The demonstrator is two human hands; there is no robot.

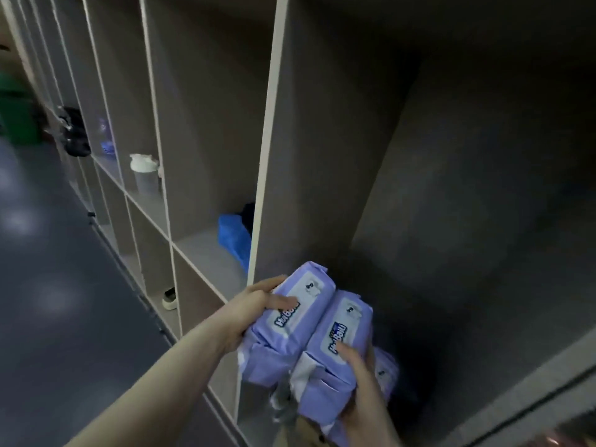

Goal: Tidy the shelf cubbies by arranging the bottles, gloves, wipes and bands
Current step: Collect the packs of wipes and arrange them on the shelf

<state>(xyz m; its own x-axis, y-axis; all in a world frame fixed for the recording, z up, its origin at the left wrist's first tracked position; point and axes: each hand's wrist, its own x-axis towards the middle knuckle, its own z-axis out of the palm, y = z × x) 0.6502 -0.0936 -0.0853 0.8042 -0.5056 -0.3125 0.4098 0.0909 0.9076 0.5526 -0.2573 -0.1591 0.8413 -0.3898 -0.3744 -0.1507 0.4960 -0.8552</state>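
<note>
Two purple wipes packs sit side by side at the mouth of a large dark cubby (451, 221). My left hand (254, 308) grips the left wipes pack (290, 321) from its left side, thumb on top. My right hand (361, 388) grips the right wipes pack (335, 353), thumb on its label. A third purple pack (385, 372) shows partly behind my right hand. In the cubby to the left lie blue gloves (233, 240). Further left stands a clear bottle with a white lid (145, 174).
White-edged dividers (264, 175) separate the cubbies. A black bundle (74, 132) hangs at the far shelf front, and a bluish-purple object (106, 140) sits in a cubby beyond the bottle. A small white and black item (169, 300) lies in a lower cubby. Blue floor (48, 285) runs left.
</note>
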